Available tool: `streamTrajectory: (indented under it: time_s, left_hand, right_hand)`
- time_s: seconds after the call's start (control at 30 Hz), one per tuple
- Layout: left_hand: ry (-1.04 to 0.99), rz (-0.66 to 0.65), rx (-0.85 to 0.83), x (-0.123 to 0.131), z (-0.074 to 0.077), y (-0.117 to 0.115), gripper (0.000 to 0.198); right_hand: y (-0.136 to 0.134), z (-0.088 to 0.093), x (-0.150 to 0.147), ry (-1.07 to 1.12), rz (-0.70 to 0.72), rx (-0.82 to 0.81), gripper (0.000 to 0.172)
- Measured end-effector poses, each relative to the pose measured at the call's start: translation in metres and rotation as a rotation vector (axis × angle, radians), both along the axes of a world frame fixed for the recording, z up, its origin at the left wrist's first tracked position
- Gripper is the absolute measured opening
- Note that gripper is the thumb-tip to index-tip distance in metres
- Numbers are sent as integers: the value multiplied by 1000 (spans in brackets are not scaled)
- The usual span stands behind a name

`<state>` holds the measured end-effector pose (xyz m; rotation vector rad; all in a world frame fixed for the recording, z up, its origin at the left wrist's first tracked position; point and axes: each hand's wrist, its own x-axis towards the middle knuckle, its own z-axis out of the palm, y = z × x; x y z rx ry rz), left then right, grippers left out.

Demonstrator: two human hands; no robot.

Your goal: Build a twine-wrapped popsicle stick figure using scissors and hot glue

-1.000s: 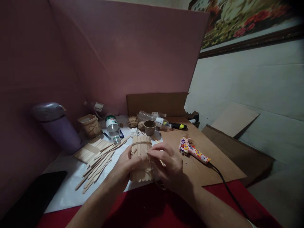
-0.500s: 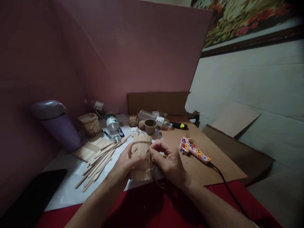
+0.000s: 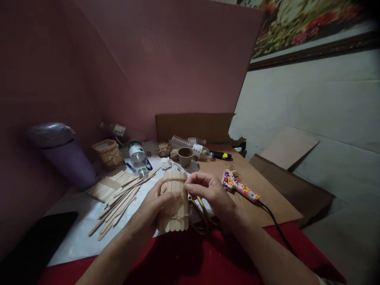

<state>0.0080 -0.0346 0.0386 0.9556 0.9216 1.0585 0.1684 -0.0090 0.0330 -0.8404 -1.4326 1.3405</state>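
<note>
Pointing roughly upward lengthwise, stick-clad cylinder (image 3: pixel 175 209) clasped by left fingers (image 3: pixel 168 198), right fingers (image 3: pixel 198 190) pinched alongside.

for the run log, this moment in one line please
left hand: holds stick-covered cylinder | right hand: at its edge | glue gun: on cardboard
</note>
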Motion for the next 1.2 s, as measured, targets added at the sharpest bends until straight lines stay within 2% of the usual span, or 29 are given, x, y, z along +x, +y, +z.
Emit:
streamTrajectory:
  time_s: [0.17, 0.3, 0.5, 0.63, 0.73, 0.9, 1.2]
  left_hand:
    - [28, -3, 17, 0, 1, -1, 49]
    - [42, 12, 19, 2, -1, 0, 55]
    - [163, 156, 49, 4, -6, 4, 56]
    - [102, 120, 37, 3, -7, 5, 51]
    - [67, 92, 38, 2, -7, 5, 47]
    - [-27, 56, 21, 1, -8, 4, 46]
    - [-49, 22, 16, 0, -5, 3, 42]
  right_hand:
    - [2, -2, 0, -10, 7, 9, 15]
    - [2, -3, 0, -11, 10, 21, 15]
    - [0, -7, -5, 16, -20, 35, 15]
    - [-1, -8, -7, 81, -5, 15, 18]
    - [-2, -8, -8, 86, -6, 42, 14]
    - [-7, -9, -9, 47, -45, 130, 6]
    - [-5, -13, -4, -204, -101, 482, 19]
